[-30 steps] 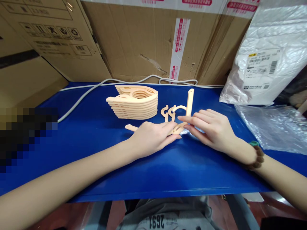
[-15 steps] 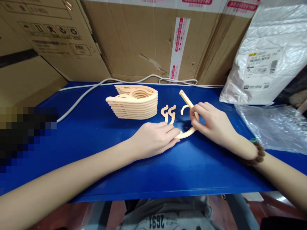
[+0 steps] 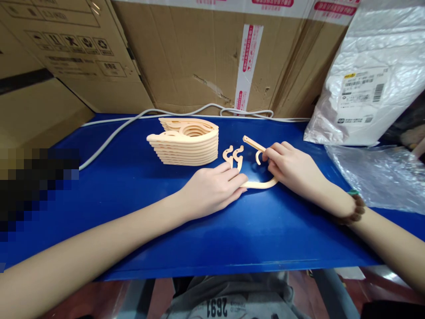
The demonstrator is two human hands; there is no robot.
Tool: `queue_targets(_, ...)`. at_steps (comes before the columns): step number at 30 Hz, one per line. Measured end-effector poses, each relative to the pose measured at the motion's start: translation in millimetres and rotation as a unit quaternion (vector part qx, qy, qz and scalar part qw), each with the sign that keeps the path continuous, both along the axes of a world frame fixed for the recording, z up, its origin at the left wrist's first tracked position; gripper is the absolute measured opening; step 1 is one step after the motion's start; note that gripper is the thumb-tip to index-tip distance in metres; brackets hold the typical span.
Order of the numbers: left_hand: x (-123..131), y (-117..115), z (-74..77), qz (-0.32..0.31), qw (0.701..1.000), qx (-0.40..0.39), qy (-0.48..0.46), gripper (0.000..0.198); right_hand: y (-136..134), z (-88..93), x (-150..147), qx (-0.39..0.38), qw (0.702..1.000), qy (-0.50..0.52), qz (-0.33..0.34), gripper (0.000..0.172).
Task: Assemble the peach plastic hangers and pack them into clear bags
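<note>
A peach-coloured plastic folding clothes hanger (image 3: pixel 260 184) is held between both hands, low over the blue table. My left hand (image 3: pixel 215 190) is closed on its left part, which the fingers mostly hide. At the hanger's other side, my right hand (image 3: pixel 294 167) pinches it; a straight arm (image 3: pixel 254 143) sticks out to the upper left from those fingers, and a small curved hook (image 3: pixel 258 157) shows beneath it. Two notched, curled ends (image 3: pixel 238 154) poke out just beyond my left fingers; where they join is hidden. Behind my left hand stands a neat stack of matching folded hangers (image 3: pixel 186 148).
Cardboard boxes (image 3: pixel 192 57) line the back of the blue table (image 3: pixel 212 243). A grey-white cable (image 3: pixel 159 111) runs along their foot. At right are a white mailing bag (image 3: pixel 372 79) with a label and a clear plastic bag (image 3: pixel 378 177).
The straight arm of the hanger has swung down to the left, and its hook has turned with it. My right hand has shifted slightly; my left hand stays nearly in place.
</note>
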State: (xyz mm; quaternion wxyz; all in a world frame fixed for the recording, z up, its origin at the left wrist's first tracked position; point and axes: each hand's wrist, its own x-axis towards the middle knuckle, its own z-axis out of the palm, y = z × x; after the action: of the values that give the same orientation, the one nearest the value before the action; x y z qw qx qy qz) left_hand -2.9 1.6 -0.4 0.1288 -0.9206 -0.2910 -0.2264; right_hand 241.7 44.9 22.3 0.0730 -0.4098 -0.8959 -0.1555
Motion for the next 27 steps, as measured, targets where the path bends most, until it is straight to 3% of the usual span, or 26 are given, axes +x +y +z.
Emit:
queue_targets(10,0.6,1.7,0.6,-0.023,0.999,-0.012,0.021,0.023,1.6,0.6,0.0,0.026,0.999,-0.042,0.001,0.021)
queue_targets(27,1.7,5.4,-2.0,-0.043,0.998,-0.045,0.016,0.026,7.3,-0.7,1.8,0.005,0.999,-0.052,-0.008,0.021)
